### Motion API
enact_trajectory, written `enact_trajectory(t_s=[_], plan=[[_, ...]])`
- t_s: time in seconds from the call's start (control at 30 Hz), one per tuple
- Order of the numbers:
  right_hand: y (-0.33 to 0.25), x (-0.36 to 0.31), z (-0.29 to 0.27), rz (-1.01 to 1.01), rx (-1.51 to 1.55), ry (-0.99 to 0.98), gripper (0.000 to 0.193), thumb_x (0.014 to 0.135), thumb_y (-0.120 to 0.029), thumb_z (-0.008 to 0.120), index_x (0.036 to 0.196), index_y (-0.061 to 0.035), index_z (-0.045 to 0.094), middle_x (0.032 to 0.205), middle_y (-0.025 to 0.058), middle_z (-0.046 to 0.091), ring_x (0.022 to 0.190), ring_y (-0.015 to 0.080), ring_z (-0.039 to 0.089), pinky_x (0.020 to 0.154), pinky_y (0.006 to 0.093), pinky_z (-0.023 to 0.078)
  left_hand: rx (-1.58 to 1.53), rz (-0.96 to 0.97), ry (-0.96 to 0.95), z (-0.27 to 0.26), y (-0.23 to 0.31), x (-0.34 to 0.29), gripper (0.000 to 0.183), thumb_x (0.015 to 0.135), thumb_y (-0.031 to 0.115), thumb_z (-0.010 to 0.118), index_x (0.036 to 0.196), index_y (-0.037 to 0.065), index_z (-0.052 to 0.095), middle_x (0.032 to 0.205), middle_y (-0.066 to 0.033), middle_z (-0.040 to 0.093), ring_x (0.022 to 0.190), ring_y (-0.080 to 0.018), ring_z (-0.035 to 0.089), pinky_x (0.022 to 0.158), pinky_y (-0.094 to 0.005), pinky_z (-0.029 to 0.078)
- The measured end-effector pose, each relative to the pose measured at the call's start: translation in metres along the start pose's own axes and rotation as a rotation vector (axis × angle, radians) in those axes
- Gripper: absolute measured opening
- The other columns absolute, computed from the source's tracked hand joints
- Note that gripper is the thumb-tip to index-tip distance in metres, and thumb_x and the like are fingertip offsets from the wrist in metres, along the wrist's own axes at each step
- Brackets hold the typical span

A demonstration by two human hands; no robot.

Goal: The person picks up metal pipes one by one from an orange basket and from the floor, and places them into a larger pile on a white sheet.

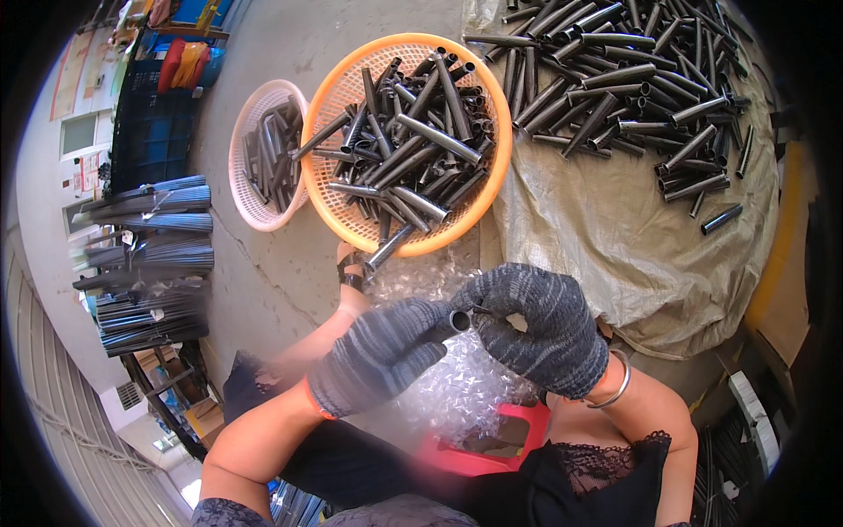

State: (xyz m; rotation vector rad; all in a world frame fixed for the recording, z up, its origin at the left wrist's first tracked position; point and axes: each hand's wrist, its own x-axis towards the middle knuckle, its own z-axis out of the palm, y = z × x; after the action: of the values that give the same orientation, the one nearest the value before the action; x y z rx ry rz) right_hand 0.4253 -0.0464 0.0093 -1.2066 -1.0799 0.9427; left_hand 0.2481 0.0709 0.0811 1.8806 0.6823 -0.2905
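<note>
In a grey knitted glove, my left hand is wrapped round a short dark metal tube, whose round mouth points toward my right hand. My right hand, gloved the same way, has its fingers curled in a pinch close beside that mouth. What the pinch holds, if anything, is too small to make out. Below both hands lies a heap of clear plastic pieces, over and beside a red plastic stool between my legs.
An orange basket full of dark tubes stands ahead, with a smaller pink basket of tubes to its left. More loose tubes are piled on a tan sheet at the right. Bundled long rods lie at the left.
</note>
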Motion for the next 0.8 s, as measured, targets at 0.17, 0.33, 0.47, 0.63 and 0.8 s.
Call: enact_trajectory(t_s=[0.17, 0.33, 0.47, 0.63, 0.8], plan=[[0.003, 0.000, -0.008, 0.019, 0.098, -0.060, 0.021, 0.074, 0.003, 0.067, 0.093, -0.0035, 0.063, 0.089, 0.0117, 0.068, 0.076, 0.0278, 0.066, 0.070, 0.0344, 0.053, -0.185, -0.076, -0.090, 0.000, -0.005, -0.005, 0.027, 0.089, 0.005, 0.063, 0.115, 0.002, 0.058, 0.095, -0.0065, 0.063, 0.087, -0.0155, 0.059, 0.081, -0.0304, 0.049], [0.006, -0.002, -0.007, 0.051, 0.176, -0.063, 0.018, 0.075, 0.003, 0.067, 0.092, -0.0032, 0.063, 0.090, 0.0119, 0.068, 0.078, 0.0283, 0.067, 0.068, 0.0339, 0.054, -0.138, -0.092, -0.180, -0.010, -0.002, -0.003, 0.027, 0.093, 0.008, 0.059, 0.119, 0.002, 0.057, 0.097, -0.0060, 0.063, 0.089, -0.0157, 0.058, 0.083, -0.0306, 0.048], [0.002, -0.003, 0.000, 0.052, 0.070, 0.015, 0.020, 0.074, 0.004, 0.066, 0.093, -0.0032, 0.065, 0.088, 0.0128, 0.067, 0.076, 0.0282, 0.067, 0.066, 0.0338, 0.053, -0.137, -0.044, -0.099, -0.002, -0.010, -0.007, 0.031, 0.091, 0.005, 0.061, 0.122, 0.001, 0.057, 0.098, -0.0077, 0.064, 0.088, -0.0161, 0.061, 0.080, -0.0304, 0.050], [0.008, -0.009, 0.005, 0.109, 0.085, 0.019, 0.023, 0.073, 0.004, 0.065, 0.096, -0.0024, 0.065, 0.084, 0.0138, 0.065, 0.072, 0.0274, 0.066, 0.064, 0.0333, 0.052, -0.192, 0.014, -0.029, 0.007, -0.008, -0.005, 0.034, 0.089, 0.001, 0.062, 0.123, 0.001, 0.057, 0.096, -0.0096, 0.065, 0.086, -0.0171, 0.063, 0.078, -0.0298, 0.051], [0.005, -0.009, 0.008, 0.139, 0.126, 0.021, 0.023, 0.073, 0.004, 0.065, 0.095, -0.0017, 0.065, 0.082, 0.0133, 0.064, 0.071, 0.0258, 0.065, 0.064, 0.0323, 0.052, -0.138, -0.023, -0.074, 0.006, -0.005, -0.005, 0.032, 0.088, 0.001, 0.063, 0.119, 0.000, 0.057, 0.095, -0.0101, 0.063, 0.086, -0.0178, 0.062, 0.080, -0.0297, 0.050]])
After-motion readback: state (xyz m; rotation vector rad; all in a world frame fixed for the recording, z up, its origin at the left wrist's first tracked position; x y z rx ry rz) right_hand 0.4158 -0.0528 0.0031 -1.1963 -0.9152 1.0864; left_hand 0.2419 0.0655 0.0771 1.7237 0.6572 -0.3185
